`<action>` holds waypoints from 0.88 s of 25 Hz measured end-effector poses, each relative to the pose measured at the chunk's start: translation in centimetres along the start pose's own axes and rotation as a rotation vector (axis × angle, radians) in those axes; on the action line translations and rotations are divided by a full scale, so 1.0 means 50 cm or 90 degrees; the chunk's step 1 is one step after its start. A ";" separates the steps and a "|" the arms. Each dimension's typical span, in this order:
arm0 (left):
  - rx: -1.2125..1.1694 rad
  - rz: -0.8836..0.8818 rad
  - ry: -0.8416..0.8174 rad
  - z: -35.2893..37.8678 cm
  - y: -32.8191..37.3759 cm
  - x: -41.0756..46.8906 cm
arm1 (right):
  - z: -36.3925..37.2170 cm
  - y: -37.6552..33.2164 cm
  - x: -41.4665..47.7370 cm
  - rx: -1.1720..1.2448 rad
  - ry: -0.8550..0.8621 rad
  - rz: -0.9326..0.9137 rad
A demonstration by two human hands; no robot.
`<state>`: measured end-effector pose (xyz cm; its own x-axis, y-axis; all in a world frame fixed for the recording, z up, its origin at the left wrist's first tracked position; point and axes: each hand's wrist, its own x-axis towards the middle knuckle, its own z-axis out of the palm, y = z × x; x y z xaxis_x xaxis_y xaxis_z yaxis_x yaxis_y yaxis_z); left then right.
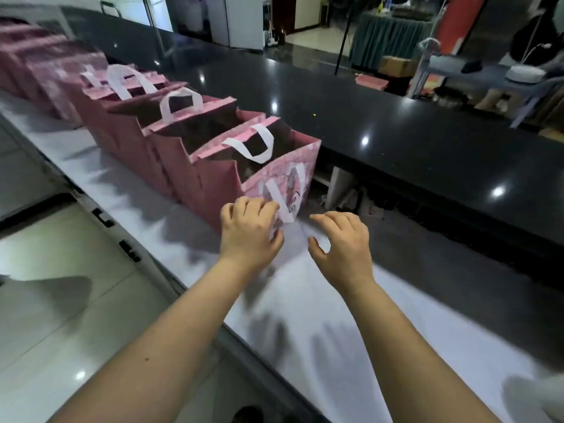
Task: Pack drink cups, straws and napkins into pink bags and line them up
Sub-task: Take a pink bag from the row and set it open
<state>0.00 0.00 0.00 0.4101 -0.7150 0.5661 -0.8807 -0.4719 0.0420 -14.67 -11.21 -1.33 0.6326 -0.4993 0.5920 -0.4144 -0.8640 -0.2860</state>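
Item: nearest pink bag (287, 175), end piece of a row of pink bags (143, 129) on the pale worktop (351, 331).

Position: standing upright at the near end of the row, touching its neighbour, close to the worktop's back edge below the black counter (412, 141).

Orientation: mouth up. The patterned wide face looks back along the worktop at the person, and a plain narrow side looks at the front edge. The long axis of the mouth runs across the worktop, from front edge to counter, square to the line of the row. The far handle (259, 145) arches over the opening, and the near handle (279, 203) hangs folded down the patterned face. Contents are not readable (the interior is dark).

Left hand (248, 233): fingers curled against the lower patterned face, by the hanging handle. Whether they pinch the strap or only press on it cannot be told through the blur.

Right hand (343, 242): just beside the bag's near corner, over bare worktop, fingers apart and loosely bent, holding nothing.

Step in hand, as judged: squaring this bag into the line. To do it well, push low on the face so the bag slides rather than tips. Steady the free corner with the right hand. Bring the plain side flush with the neighbours' sides, then lift the hanging handle upright to match the rest.
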 end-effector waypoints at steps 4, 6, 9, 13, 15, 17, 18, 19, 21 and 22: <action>-0.052 0.016 0.099 0.018 -0.093 0.054 | 0.069 -0.054 0.069 0.009 0.006 0.086; -0.106 0.025 0.152 0.024 -0.133 0.083 | 0.085 -0.058 0.110 0.001 0.017 0.110; -0.153 0.046 0.188 0.028 -0.166 0.112 | 0.085 -0.045 0.166 -0.012 0.034 0.124; -0.172 0.047 0.171 0.032 -0.177 0.136 | 0.079 -0.011 0.248 -0.058 -0.017 0.069; -0.180 0.045 0.181 0.033 -0.177 0.133 | 0.081 0.007 0.286 -0.110 -0.061 0.059; -0.180 0.040 0.195 0.031 -0.172 0.129 | 0.088 0.025 0.319 -0.177 -0.121 0.058; -0.179 0.037 0.200 0.031 -0.170 0.129 | 0.093 0.031 0.332 -0.201 -0.153 0.054; -0.176 0.034 0.203 0.030 -0.167 0.128 | 0.100 0.037 0.340 -0.215 -0.178 0.045; -0.165 0.024 0.207 0.029 -0.160 0.125 | 0.109 0.043 0.344 -0.224 -0.198 0.017; -0.160 0.018 0.203 0.028 -0.159 0.123 | 0.109 0.043 0.339 -0.215 -0.183 0.002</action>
<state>9.84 -1.36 1.98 0.3262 -0.5112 0.7951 -0.9372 -0.2851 0.2011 -1.26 -21.89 3.99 0.7675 -0.5408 0.3442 -0.5770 -0.8167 0.0035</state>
